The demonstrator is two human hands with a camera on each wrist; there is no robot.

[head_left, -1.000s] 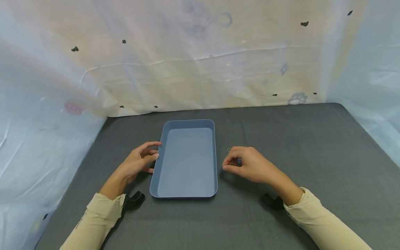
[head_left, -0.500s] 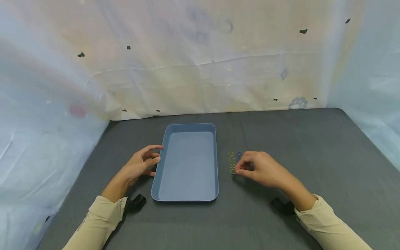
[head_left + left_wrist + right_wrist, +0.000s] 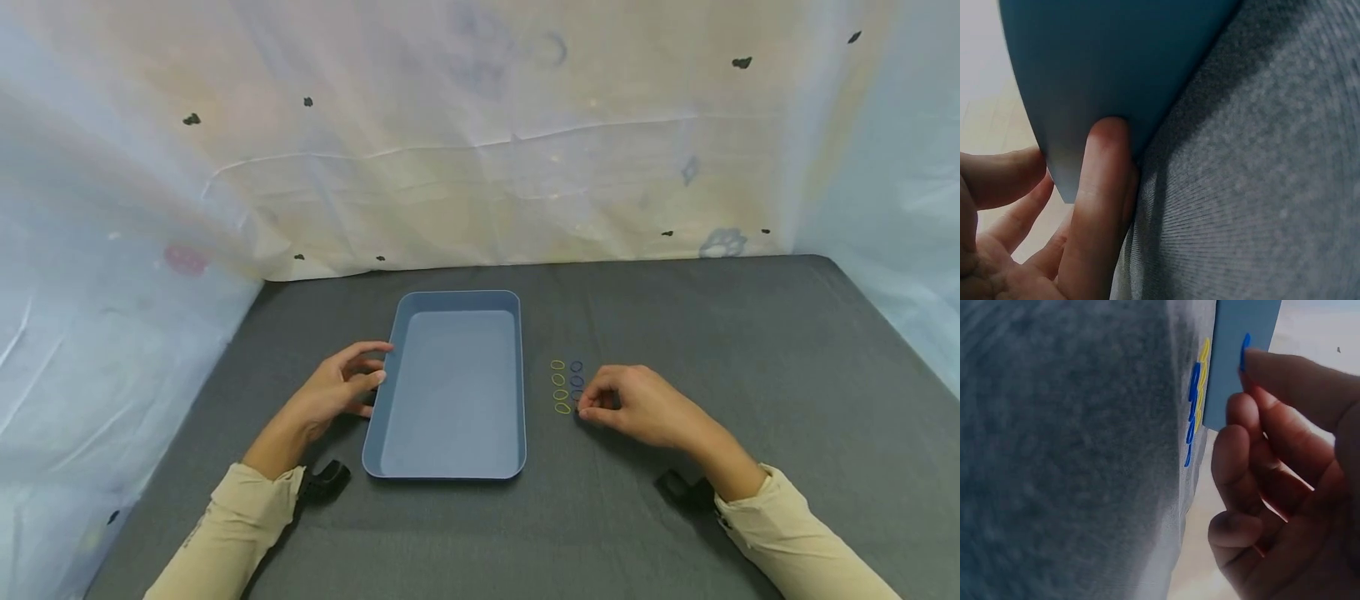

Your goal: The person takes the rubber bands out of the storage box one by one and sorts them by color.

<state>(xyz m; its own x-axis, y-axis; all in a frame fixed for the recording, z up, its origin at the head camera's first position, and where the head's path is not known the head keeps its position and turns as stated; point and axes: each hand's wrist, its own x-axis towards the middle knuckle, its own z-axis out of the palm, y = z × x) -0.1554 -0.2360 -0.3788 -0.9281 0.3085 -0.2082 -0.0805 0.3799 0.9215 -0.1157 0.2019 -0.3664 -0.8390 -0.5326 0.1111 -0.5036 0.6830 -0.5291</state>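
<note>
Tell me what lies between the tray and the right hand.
In the head view, small yellow bands and blue bands lie on the cloth between tray and right hand.

We see a dark grey cloth-covered desk point(image 3: 750, 350) walled on three sides by crinkled pale plastic sheeting point(image 3: 480, 150), which carries small black specks, a faint paw print point(image 3: 722, 242) and a pink blotch point(image 3: 183, 260).

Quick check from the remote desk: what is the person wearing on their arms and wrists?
Both arms wear long beige sleeves, left sleeve and right sleeve. A small black device sits under each wrist, left and right. The hands are bare: no gloves, rings or markings visible.
</note>
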